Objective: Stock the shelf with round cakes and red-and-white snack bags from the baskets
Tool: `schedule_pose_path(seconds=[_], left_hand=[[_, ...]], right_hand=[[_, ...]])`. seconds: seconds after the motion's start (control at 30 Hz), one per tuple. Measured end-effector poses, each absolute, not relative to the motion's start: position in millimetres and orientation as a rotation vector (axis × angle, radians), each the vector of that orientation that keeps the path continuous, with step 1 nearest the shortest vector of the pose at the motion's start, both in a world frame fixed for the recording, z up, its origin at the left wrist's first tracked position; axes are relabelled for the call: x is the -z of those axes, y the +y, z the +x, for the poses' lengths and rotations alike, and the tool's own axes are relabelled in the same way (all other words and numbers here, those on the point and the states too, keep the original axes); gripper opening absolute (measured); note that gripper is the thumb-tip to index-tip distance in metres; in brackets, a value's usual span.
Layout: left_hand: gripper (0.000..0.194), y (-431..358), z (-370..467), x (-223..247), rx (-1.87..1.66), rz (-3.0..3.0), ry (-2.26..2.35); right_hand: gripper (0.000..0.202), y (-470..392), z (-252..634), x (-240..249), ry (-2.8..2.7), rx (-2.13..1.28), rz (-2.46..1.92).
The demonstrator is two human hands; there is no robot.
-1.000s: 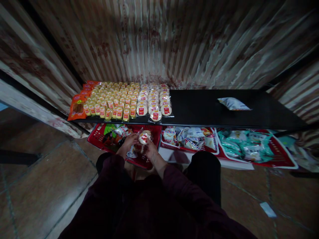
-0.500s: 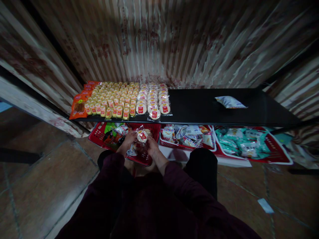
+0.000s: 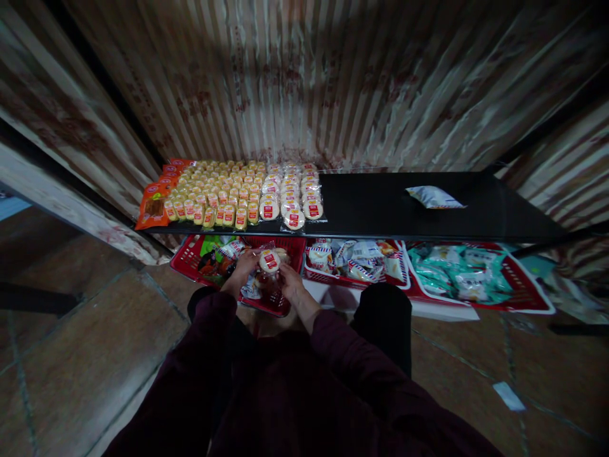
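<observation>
Over the left red basket (image 3: pixel 190 257), a round pale snack in clear wrap with a red label (image 3: pixel 269 261) is between my two hands. My left hand (image 3: pixel 245 268) pinches its left side, and my right hand (image 3: pixel 291 282) has its fingers closed at its right side. Other round snacks show dimly behind and beneath it. Above, rows of similar round packs (image 3: pixel 294 219) stand on the black shelf (image 3: pixel 371 203), beside many small yellow packs (image 3: pixel 214 197) and orange packets (image 3: pixel 153 206) at the left end.
A white and blue packet (image 3: pixel 435 197) lies on the shelf's right part. Under the shelf edge are a basket of white-blue packets (image 3: pixel 364 260) and a basket of teal packets (image 3: pixel 469 279). My knees flank the left basket. A small white paper (image 3: pixel 509 395) lies on the tiled floor.
The view has shifted slightly. The round snack between my hands is turned a little, with its label facing up more flatly. Both hands remain in nearly the same place.
</observation>
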State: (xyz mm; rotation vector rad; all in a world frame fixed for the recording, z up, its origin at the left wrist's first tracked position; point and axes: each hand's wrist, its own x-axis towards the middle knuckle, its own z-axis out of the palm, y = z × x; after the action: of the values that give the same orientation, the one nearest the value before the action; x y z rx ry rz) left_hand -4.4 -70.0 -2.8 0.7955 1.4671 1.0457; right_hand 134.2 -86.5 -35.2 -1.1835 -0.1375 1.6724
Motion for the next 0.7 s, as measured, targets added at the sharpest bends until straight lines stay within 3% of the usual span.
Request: schedule_pose_path(seconds=[0.23, 0.7], left_hand=[[0.018, -67, -2, -3, -1.203, 0.671, 1.45], [0.026, -57, -2, -6, -1.311, 0.781, 1.427]], right_hand=[[0.021, -87, 133, 29, -0.149, -1.693, -1.148], [0.017, -83, 130, 15, -0.154, -1.61, -1.133]])
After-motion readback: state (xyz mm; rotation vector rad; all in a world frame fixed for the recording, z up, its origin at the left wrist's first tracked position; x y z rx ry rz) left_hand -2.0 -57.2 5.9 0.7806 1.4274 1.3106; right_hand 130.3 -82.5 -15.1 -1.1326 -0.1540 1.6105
